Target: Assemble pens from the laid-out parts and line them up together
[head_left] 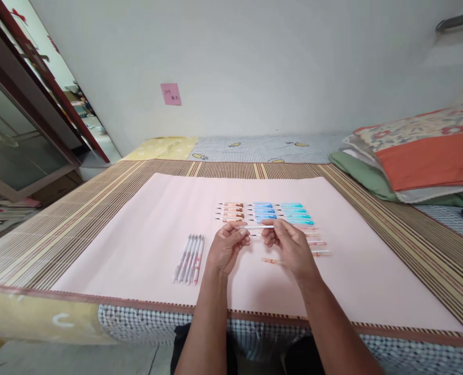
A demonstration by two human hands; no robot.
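My left hand (227,247) and my right hand (289,244) are both closed in a pinch on one thin white pen (257,227), held level between them just above a pale pink sheet (145,234). Behind the hands lie short rows of pens: brown ones (230,212), blue ones (263,212) and teal ones (296,213). Pink pens (319,248) lie partly hidden under my right hand, and one lies loose (269,260) below it. Left of my left hand rests a bundle of several whitish pens (190,258).
The pink sheet lies on a striped woven mat (59,219) spread over a bed. Folded bedding and an orange pillow (423,151) are stacked at the right. A glass-fronted cabinet (16,135) stands at the left, and a pink note (171,94) sticks to the wall.
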